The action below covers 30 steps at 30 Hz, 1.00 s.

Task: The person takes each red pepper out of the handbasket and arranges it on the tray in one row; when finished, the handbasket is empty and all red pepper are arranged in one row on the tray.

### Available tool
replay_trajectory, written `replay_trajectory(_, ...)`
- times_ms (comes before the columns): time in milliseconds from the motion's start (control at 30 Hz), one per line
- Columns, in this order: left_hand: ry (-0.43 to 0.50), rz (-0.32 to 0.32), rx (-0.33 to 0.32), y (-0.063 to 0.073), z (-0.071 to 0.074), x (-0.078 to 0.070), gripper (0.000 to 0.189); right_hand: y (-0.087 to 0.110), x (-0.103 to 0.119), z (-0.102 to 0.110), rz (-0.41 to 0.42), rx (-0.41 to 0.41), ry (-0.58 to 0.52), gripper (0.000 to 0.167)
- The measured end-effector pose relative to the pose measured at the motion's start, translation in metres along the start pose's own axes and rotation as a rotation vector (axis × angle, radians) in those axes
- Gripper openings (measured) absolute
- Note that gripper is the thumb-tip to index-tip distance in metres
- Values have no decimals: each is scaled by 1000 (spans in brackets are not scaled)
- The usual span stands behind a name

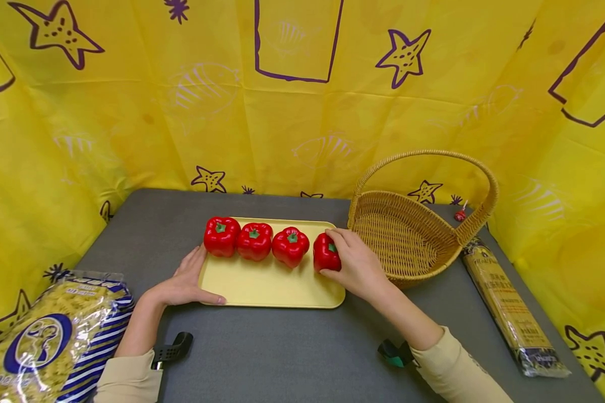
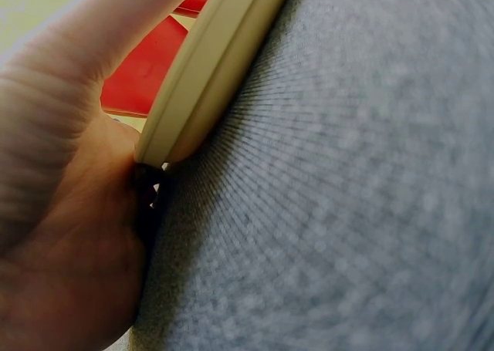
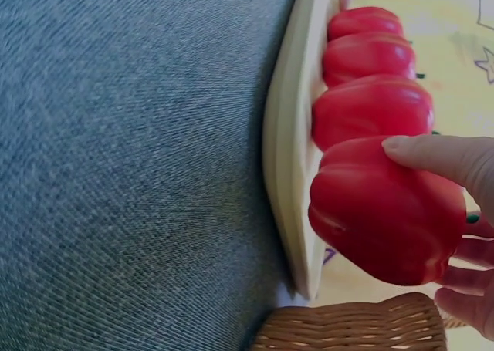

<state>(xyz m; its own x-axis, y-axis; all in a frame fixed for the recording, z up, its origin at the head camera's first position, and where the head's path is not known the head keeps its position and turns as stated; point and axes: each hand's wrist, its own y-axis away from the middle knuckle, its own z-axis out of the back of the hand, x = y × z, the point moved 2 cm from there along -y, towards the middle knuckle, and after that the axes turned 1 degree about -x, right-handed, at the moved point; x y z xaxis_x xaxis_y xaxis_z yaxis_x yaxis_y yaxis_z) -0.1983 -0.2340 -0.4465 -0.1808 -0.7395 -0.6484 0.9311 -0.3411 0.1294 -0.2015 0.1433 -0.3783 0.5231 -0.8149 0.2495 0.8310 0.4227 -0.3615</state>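
Three red bell peppers [image 1: 254,242] stand in a row along the back left of a pale yellow tray [image 1: 262,288], green stems upward. Another red bell pepper [image 1: 325,254] is at the tray's right end, tilted, with my right hand [image 1: 359,262] gripping it between thumb and fingers. In the right wrist view this bell pepper [image 3: 382,212] is seen up close, the thumb on its side. My left hand [image 1: 184,282] rests against the tray's left end, thumb stretched along the near corner and fingers along the side. The left wrist view shows the tray rim [image 2: 201,81] against that hand.
A wicker basket [image 1: 408,240] with a tall handle stands right behind my right hand. A long pasta packet [image 1: 509,308] lies at the right, with a small red item [image 1: 460,214] behind it. A large pasta bag [image 1: 55,336] lies front left. Yellow cloth surrounds the grey table [image 1: 282,352].
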Motion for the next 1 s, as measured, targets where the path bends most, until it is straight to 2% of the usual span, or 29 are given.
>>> replay_trajectory(667, 13, 7, -12, 3, 1, 1, 134, -5, -2, -11, 111, -4, 36, 82)
replay_trajectory(867, 60, 26, -19, 2, 2, 2, 130, -4, -3, -10, 117, -18, 18, 83)
replay_trajectory(1000, 146, 71, -20, 3, 7, 3, 120, 2, -5, -5, 95, -33, -22, 84)
